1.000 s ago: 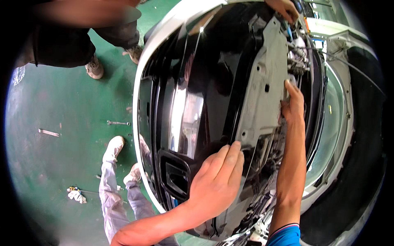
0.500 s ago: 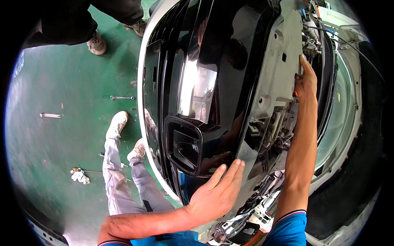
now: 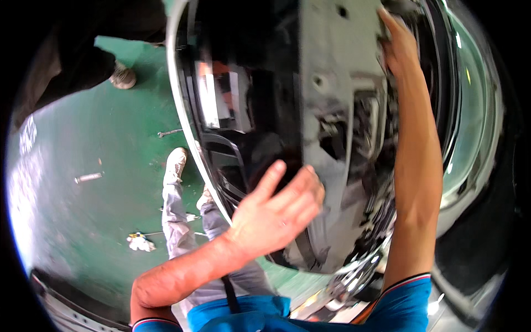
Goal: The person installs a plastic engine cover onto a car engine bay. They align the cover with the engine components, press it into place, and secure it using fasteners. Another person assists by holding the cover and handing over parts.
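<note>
A car's front bumper, with a glossy black face and a dull grey upper flange, stands large in front of me. My left hand rests on its near end, the fingers stretched out and their tips at the line where black meets grey. Farther off, my right hand grips the grey flange's edge beside the engine bay. Part of its fingers are hidden there. A black square-framed opening lies in the bumper's face, left of my left hand.
On the green floor lie a wrench, a pale metal bar and a white glove-like bundle. Another person's dark-trousered leg stands at the far left. The windshield curves along the right, beyond the engine bay.
The bumper has shifted and tilted in view, its near end coming closer to me. My left hand has moved slightly up and left with it; my right hand sits farther off.
</note>
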Available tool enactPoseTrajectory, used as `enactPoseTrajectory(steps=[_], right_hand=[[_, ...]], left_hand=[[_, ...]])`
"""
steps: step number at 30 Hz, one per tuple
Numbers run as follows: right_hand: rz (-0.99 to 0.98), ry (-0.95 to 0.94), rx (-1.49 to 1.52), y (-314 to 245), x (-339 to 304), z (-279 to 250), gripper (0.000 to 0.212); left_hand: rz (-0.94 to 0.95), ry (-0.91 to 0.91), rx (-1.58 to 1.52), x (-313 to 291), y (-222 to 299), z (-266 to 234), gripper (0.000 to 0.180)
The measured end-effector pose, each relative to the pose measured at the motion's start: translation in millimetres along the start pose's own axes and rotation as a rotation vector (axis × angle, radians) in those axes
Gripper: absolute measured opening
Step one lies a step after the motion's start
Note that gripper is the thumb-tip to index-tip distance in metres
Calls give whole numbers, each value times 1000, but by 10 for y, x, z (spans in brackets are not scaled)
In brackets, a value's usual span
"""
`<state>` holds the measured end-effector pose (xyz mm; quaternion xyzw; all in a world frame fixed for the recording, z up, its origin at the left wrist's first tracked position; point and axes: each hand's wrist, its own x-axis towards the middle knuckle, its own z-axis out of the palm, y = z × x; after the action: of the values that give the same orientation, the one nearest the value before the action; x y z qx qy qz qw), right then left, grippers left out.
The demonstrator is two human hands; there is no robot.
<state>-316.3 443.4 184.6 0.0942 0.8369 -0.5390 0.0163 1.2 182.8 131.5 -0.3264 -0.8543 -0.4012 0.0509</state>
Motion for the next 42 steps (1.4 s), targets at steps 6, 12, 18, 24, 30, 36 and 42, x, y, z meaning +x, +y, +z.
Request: enactPoseTrajectory(steps=[6,12,18,24,30,36,42], right_hand=[[-293,130,-605,-483,-1007,-316,56],[242,49,-550,-47,-3392,-1619,69],[546,271,-554,610,-5436,-2135,71],[359,126,-750,1074,-5734,-1780,76],[382,143,-456,1302,-5717,-1801,73],[346,178,-444,1123,-5678,-1852,73],[135,366,-570,1224,-5881,-1653,78]], left_hand=[[-23,-17,8,138,71,-122,55],[61,-118,109,248,95,-190,59],[261,-98,213,191,166,-48,55],[361,-47,246,172,75,70,51],[413,10,299,142,-90,162,50],[467,38,314,168,-127,201,49],[493,47,310,192,-218,219,47]])
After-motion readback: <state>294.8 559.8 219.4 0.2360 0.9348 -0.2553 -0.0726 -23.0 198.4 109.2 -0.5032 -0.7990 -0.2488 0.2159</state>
